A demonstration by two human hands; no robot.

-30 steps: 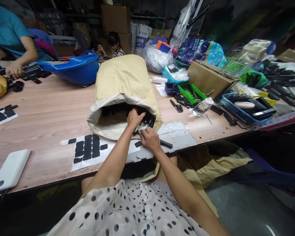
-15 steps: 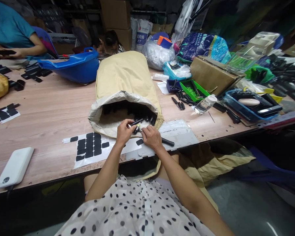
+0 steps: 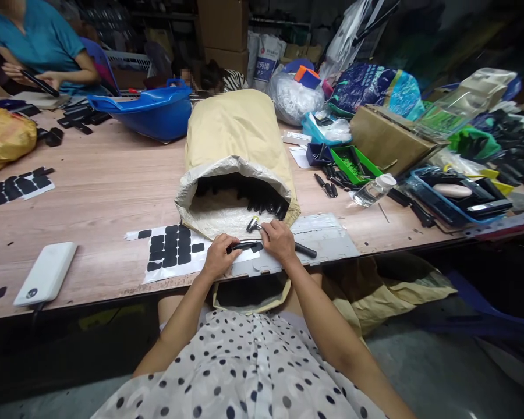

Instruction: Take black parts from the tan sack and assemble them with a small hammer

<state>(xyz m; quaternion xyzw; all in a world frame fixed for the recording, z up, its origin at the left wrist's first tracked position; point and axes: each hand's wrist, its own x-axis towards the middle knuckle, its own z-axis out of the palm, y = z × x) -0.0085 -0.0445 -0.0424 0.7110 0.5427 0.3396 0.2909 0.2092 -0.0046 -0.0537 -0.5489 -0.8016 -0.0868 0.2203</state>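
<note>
My left hand point(image 3: 219, 255) is closed on one end of a slim black piece point(image 3: 245, 245), which lies low over the table's front edge. My right hand point(image 3: 280, 240) is wrapped round a small hammer point(image 3: 305, 250); its metal head with a yellow face sticks out to the left and its black grip to the right. Just behind both hands a tan sack point(image 3: 233, 125) lies with its mouth toward me, and black pieces point(image 3: 268, 206) show inside. Under and beside my hands are a grey board point(image 3: 327, 233) and a white sheet with black stickers point(image 3: 170, 247).
A white power bank point(image 3: 46, 273) lies at the left. Further back stand a blue basin point(image 3: 144, 119) and a yellow bag point(image 3: 6, 137). To the right are a green tray point(image 3: 356, 166), a clear bottle point(image 3: 373, 190) and a blue basket point(image 3: 458, 198). Another person point(image 3: 43, 46) sits far left.
My hands have drawn back from the sack's mouth toward the table edge, with the black piece and hammer in them. The hammer head is now apart from the black piece. The view has shifted left.
</note>
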